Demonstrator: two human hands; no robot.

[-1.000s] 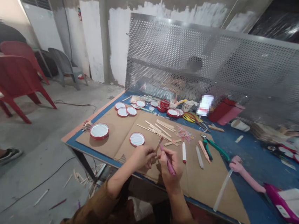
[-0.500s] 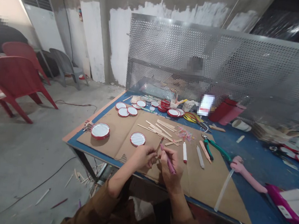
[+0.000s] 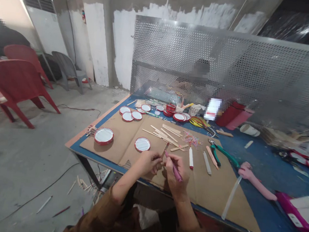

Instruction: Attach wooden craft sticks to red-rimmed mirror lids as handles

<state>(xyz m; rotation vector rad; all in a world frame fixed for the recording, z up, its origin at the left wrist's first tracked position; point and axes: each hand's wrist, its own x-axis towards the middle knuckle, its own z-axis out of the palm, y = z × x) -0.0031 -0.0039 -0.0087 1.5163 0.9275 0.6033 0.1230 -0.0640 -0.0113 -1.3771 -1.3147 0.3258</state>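
Note:
Between the fingers of my left hand (image 3: 151, 163) is a thin brown wooden stick (image 3: 165, 150), held upright above the cardboard (image 3: 113, 141). My right hand (image 3: 178, 171) grips a purple marker pen (image 3: 175, 171), its tip close to the stick; I cannot tell whether they touch. A red-rimmed round lid (image 3: 142, 144) lies just beyond my left hand. Farther left is a thicker red-rimmed disc (image 3: 103, 136) with sticks poking out of its side. Pale wooden sticks (image 3: 166, 131) are spread beyond my hands. Right of my right hand lie a white tube (image 3: 191, 158) and a grey tube (image 3: 207, 163).
Green-handled pliers (image 3: 223, 153) and a pink glue gun (image 3: 257, 182) lie to the right. More red-rimmed lids (image 3: 128, 116), a lit phone (image 3: 213, 109) and a red bottle (image 3: 230, 114) stand toward the perforated metal panel (image 3: 171, 52). Red chairs (image 3: 18, 84) are on the left.
Both hands stay in nearly the same place, with the marker's tip still near the stick. The view has shifted very slightly.

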